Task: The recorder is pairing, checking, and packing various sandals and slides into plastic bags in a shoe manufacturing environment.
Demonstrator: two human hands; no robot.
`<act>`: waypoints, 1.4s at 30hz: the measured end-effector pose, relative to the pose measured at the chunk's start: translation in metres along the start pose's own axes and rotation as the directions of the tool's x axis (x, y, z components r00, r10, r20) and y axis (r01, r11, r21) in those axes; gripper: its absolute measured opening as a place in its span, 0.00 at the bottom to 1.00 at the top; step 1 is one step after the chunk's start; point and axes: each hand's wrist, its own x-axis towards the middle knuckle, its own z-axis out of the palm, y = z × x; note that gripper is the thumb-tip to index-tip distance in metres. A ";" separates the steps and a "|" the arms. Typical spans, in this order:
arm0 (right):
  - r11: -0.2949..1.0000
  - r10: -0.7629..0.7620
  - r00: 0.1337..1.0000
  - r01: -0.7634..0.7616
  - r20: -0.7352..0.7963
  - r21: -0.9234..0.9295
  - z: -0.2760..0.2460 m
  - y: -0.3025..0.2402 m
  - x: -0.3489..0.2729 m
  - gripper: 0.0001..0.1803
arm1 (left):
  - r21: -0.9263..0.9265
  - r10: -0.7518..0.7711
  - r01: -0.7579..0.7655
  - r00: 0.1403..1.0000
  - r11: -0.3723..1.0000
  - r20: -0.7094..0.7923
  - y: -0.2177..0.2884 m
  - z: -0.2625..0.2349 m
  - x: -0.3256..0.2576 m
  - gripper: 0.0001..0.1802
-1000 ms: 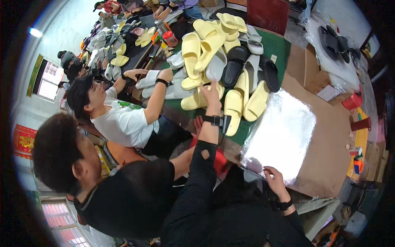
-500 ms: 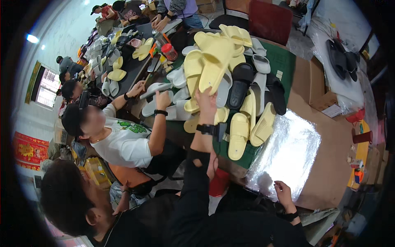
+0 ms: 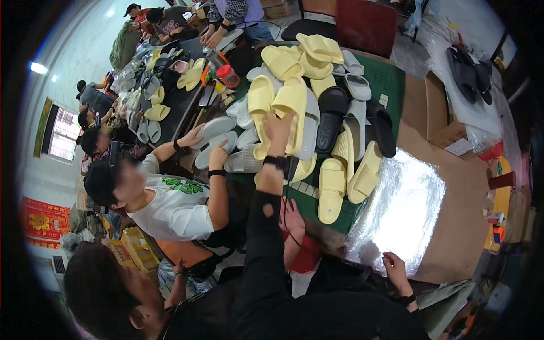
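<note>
My left hand (image 3: 277, 133) reaches over the pile and is closed on a pale yellow slide slipper (image 3: 290, 96), which lies on top with its strap end away from me. Beside it on the left rests another yellow slipper (image 3: 261, 96). A black slipper (image 3: 332, 113) lies just to the right. Nearer me are two more yellow slippers (image 3: 330, 195) on the green mat. My right hand (image 3: 396, 272) hovers by the near edge of a shiny silver film-covered pad (image 3: 405, 207). Its fingers are loosely bent and apart, with nothing visible in them.
At the left, a co-worker in a white shirt (image 3: 173, 209) handles grey slippers (image 3: 215, 129). Another person's hand (image 3: 292, 224) is below my left forearm. A red-lidded jar (image 3: 228, 76) stands on the far table part. Cardboard (image 3: 447, 226) and an open box (image 3: 445, 116) lie to the right.
The yellow slipper in my left hand was held up over the pile; now it is lowered onto it, closer to the neighbouring slippers. My right hand has hardly moved.
</note>
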 end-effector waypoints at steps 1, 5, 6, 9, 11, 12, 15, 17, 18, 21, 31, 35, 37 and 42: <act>1.000 -0.010 1.000 0.010 0.015 -0.001 0.002 -0.001 -0.001 0.12 | -0.071 -0.038 0.035 0.998 0.997 -0.046 -0.012 0.012 0.018 0.26; 1.000 -0.011 0.999 0.011 -0.032 -0.019 0.004 0.019 -0.010 0.12 | -0.088 0.132 -0.149 0.976 0.985 -0.176 -0.012 0.031 0.042 0.21; 1.000 -0.011 0.999 0.011 -0.041 0.000 0.005 0.025 -0.013 0.13 | -0.129 0.200 -0.218 0.970 0.967 -0.138 -0.014 0.032 0.047 0.18; 0.999 0.030 0.999 -0.030 -0.021 0.020 0.001 0.026 -0.021 0.13 | -0.059 0.273 -0.269 0.958 0.961 0.084 -0.011 0.036 0.052 0.11; 0.997 -0.020 1.000 0.019 0.007 0.069 0.001 0.038 -0.021 0.13 | -0.138 0.217 -0.232 0.970 0.963 -0.114 -0.016 0.037 0.059 0.12; 0.991 -0.016 0.999 0.021 -0.036 0.134 0.001 0.041 -0.019 0.13 | -0.102 0.258 -0.280 0.948 0.955 -0.187 -0.012 0.039 0.052 0.14; 1.000 -0.010 1.000 0.010 -0.004 0.008 -0.012 0.021 -0.016 0.13 | -0.047 0.286 -0.299 0.941 0.953 -0.182 0.026 0.022 0.015 0.18; 0.999 -0.021 1.000 0.022 0.006 -0.049 -0.022 0.021 -0.009 0.13 | -0.056 0.339 -0.354 0.922 0.933 -0.190 0.049 0.003 -0.005 0.23; 0.999 -0.051 0.999 0.051 0.011 -0.017 -0.025 0.015 -0.005 0.14 | -0.074 0.397 -0.428 0.880 0.901 -0.260 0.058 -0.004 -0.015 0.25; 0.987 -0.137 0.991 0.135 0.014 0.091 -0.044 0.004 0.010 0.17 | -0.249 0.477 -0.538 0.837 0.805 -0.267 0.097 -0.018 -0.075 0.25; 0.799 -0.438 0.877 0.480 -0.197 0.361 -0.066 -0.061 0.021 0.36 | -0.421 0.462 -0.318 0.833 0.849 0.304 0.093 0.016 -0.383 0.26; 0.796 -0.175 0.921 0.340 -0.347 0.500 -0.074 0.000 -0.004 0.30 | -0.143 0.214 -0.160 0.740 0.977 0.638 0.076 0.034 -0.452 0.24; 0.860 -0.088 0.942 0.235 -0.323 0.452 -0.083 0.042 0.007 0.31 | -0.280 0.142 0.107 0.660 0.954 0.738 0.022 0.075 -0.467 0.21; 0.826 -0.167 0.926 0.319 -0.339 0.464 -0.088 0.112 0.035 0.30 | 0.025 0.095 -0.158 0.705 0.987 0.703 0.041 0.077 -0.494 0.20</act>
